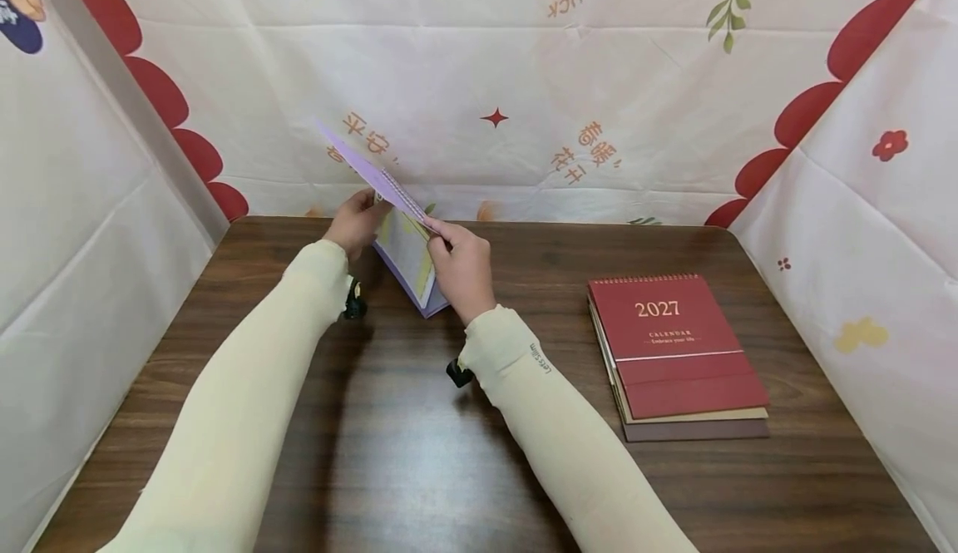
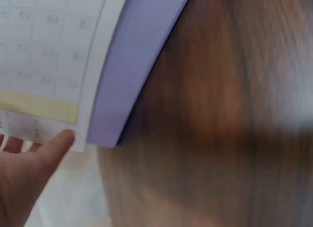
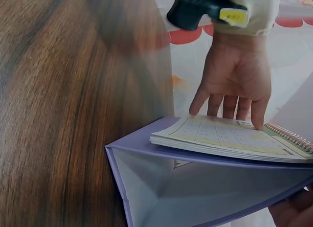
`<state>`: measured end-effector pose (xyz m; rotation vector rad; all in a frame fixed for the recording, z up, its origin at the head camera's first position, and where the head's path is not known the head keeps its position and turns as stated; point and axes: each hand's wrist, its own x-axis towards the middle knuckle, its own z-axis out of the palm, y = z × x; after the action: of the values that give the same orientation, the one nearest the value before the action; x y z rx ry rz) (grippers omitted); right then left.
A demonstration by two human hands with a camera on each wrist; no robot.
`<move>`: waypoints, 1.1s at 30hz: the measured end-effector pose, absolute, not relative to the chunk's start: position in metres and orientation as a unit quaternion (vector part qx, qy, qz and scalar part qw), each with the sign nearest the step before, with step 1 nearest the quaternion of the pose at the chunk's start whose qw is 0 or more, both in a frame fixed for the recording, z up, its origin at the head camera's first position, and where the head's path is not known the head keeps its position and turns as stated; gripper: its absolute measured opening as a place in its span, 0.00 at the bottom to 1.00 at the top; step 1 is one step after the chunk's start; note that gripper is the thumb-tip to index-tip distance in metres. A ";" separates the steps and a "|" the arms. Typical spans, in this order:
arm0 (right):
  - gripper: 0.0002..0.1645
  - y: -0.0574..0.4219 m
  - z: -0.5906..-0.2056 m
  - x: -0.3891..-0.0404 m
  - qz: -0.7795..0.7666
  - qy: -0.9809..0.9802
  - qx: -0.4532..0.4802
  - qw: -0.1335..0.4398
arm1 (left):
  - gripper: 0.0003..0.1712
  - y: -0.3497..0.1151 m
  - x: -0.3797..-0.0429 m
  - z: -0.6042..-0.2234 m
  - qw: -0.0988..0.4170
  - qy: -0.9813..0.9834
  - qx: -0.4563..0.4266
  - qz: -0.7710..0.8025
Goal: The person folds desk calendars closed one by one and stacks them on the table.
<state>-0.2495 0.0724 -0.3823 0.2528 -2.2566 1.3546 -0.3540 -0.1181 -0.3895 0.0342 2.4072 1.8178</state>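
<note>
A purple spiral-bound desk calendar [image 1: 355, 156] is tilted up above the far part of the table, its cover and base spread apart. My left hand [image 1: 355, 224] grips the far edge of its pages. In the left wrist view, the thumb of that hand [image 2: 29, 173] lies on a printed date page [image 2: 41, 56] with fingers behind it. My right hand [image 1: 464, 270] pinches the calendar near one end of its spiral [image 1: 404, 195]. From the right wrist, the hollow purple stand [image 3: 142, 188] shows under the stacked pages; only part of the right hand [image 3: 293, 207] appears.
A red 2027 calendar [image 1: 677, 349] lies on the right side of the brown wooden table [image 1: 539, 470]. White printed cloth [image 1: 494, 62] hangs behind the table, with more cloth at both sides. Black wrist cameras [image 1: 355, 299] sit at both cuffs.
</note>
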 end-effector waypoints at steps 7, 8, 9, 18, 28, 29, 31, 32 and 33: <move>0.21 0.072 -0.381 -0.249 0.484 -0.830 0.110 0.254 | 0.31 -0.139 -0.356 -0.345 0.059 0.800 -0.003 0.598; 0.21 0.072 -0.380 -0.248 0.484 -0.830 0.110 0.255 | 0.30 -0.142 -0.355 -0.336 0.058 0.778 -0.017 0.625; 0.21 0.073 -0.380 -0.248 0.483 -0.830 0.110 0.256 | 0.29 -0.145 -0.355 -0.327 0.054 0.751 -0.033 0.657; 0.21 0.075 -0.381 -0.245 0.485 -0.829 0.106 0.259 | 0.15 -0.157 -0.338 -0.250 -0.082 0.688 -0.038 0.720; 0.20 0.075 -0.383 -0.247 0.485 -0.827 0.107 0.264 | 0.25 -0.123 -0.317 -0.214 -0.090 0.898 0.070 0.425; 0.20 0.075 -0.383 -0.247 0.485 -0.826 0.106 0.265 | 0.26 -0.122 -0.316 -0.215 -0.078 0.909 0.074 0.402; 0.20 0.075 -0.383 -0.247 0.484 -0.826 0.108 0.269 | 0.28 -0.123 -0.315 -0.217 -0.052 0.922 0.068 0.379; 0.20 0.075 -0.384 -0.247 0.482 -0.825 0.110 0.272 | 0.29 -0.125 -0.315 -0.219 -0.038 0.926 0.064 0.370; 0.20 0.075 -0.384 -0.247 0.481 -0.826 0.111 0.274 | 0.29 -0.127 -0.315 -0.222 -0.026 0.929 0.059 0.366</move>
<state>-0.2471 0.0751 -0.3838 0.2974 -2.2211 1.2936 -0.3149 -0.1266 -0.2219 0.1884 2.9667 1.1680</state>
